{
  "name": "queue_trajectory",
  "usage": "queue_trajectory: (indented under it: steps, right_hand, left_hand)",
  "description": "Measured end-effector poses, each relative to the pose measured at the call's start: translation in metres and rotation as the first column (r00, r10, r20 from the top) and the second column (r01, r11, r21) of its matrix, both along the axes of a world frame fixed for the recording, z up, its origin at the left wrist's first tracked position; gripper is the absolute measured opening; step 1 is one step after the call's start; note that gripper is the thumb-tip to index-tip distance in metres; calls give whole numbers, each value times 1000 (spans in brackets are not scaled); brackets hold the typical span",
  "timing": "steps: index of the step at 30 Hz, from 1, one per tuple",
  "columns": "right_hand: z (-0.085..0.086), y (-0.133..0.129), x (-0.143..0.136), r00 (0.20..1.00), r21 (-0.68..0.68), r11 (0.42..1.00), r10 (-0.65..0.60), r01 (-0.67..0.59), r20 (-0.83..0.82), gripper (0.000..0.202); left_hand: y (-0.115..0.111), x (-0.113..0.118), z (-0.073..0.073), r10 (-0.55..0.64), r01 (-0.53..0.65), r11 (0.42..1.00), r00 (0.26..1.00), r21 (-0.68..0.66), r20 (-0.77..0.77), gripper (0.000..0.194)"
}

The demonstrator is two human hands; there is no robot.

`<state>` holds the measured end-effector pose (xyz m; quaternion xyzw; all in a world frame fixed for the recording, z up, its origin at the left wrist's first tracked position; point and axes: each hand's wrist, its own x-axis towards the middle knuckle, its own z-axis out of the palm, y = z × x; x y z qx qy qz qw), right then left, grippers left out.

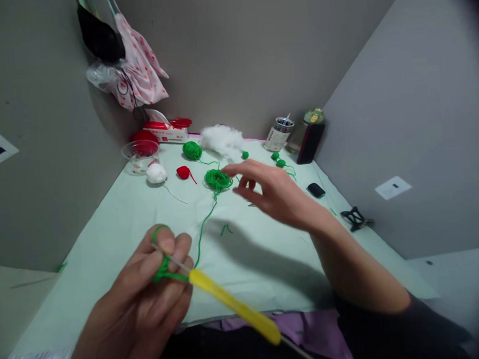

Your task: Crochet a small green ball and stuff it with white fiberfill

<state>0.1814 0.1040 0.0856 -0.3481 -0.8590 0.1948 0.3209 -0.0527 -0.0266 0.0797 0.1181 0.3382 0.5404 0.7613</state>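
Observation:
My left hand (pixel 145 297) is closed on a small green crochet piece (pixel 162 270) and on a crochet hook with a yellow handle (pixel 233 303). The hook's metal shaft lies across my fingers, and its handle slants down to the right. Green yarn loops over my left index finger; a strand (pixel 202 232) runs from this hand to a loose heap of green yarn (pixel 218 180). My right hand (pixel 272 191) reaches over the table, fingers bent and apart, its fingertips at the right edge of the heap. Whether they touch the yarn I cannot tell.
Behind the heap are a green yarn ball (pixel 192 150) and white stuffing (pixel 221 140). Red yarn (pixel 183 173), white yarn (pixel 156 173) and a clear tub (pixel 130 158) stand left. A can (pixel 279 134), a bottle (pixel 297 139) and dark clippers (pixel 356 219) are on the right.

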Motion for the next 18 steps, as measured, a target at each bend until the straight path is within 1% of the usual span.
queue_trajectory:
  steps: [2,3,4,5,6,8,10,12,13,14,15,17,18]
  right_hand:
    - [-4,-35,-1,986,-81,984,155,-160,-68,49]
    - [-9,-52,-1,975,-105,972,202,-212,-94,52]
    - [-15,-68,-1,969,-104,968,213,-226,-123,51]
    - [-23,-82,-2,969,-93,975,182,-199,-167,48]
    - [-32,-94,-2,962,-81,982,152,-174,-225,45]
    - [-52,-109,-3,920,-131,988,24,-81,-392,35]
    - [-71,-116,-5,826,-240,971,-151,19,-543,25]
    - [-83,-117,-9,697,-336,941,-265,38,-666,16]
    - [-87,-117,-11,660,-377,925,-306,38,-686,15]
    - [-89,-116,-12,656,-395,918,-322,39,-682,17]
    - [-90,-116,-14,670,-400,915,-327,48,-667,20]
    - [-90,-115,-15,710,-367,927,-310,77,-632,25]
    - [-89,-114,-15,714,-345,934,-304,92,-631,26]
  left_hand:
    - [8,11,-10,-26,25,999,999,26,22,20]
    - [12,17,-16,-39,38,998,999,55,19,19]
    - [14,24,-23,-13,13,997,1000,71,5,19]
    - [16,31,-29,7,-7,996,1000,94,2,21]
    - [18,37,-35,-12,15,993,1000,115,-22,22]
    - [19,49,-45,-39,47,986,998,159,-54,21]
    - [20,58,-51,-60,75,980,995,184,-86,20]
    - [21,64,-56,-82,101,977,991,190,-104,18]
    - [22,66,-58,-99,119,974,989,193,-109,17]
    - [23,68,-60,-111,132,971,987,199,-113,16]
    - [24,69,-62,-119,143,967,985,209,-122,16]
    - [26,70,-66,-119,153,960,981,236,-151,18]
    - [27,71,-68,-114,155,956,979,249,-170,21]
